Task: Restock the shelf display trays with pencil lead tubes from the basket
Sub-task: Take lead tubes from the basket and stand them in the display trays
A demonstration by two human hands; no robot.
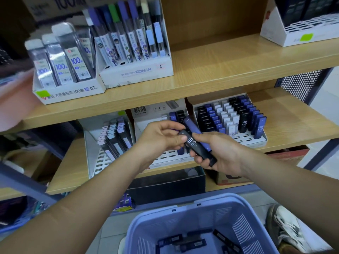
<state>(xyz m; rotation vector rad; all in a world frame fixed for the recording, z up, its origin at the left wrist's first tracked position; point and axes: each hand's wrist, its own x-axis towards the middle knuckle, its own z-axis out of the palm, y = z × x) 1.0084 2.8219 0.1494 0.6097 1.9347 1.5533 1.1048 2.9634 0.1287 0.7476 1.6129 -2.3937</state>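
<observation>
tubes held: we count two, black tube [199, 149], blue tube [192, 126], before the middle tray [170, 157]
right hand [223, 154]: wraps both
left hand [161, 136]: pinches black tube's top
room: front slots open

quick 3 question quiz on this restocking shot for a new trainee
1. What is printed on the black tube that the left hand pinches and the right hand grips? A) HB 0.5 B) 2B 0.7 C) HB 0.9
2. True or false: the basket holds no tubes.
3. Fill in: the right hand also holds a second tube, coloured ____.
Key: 1 A. 2 False: loose tubes lie in its bottom. 3 Purple.
</observation>
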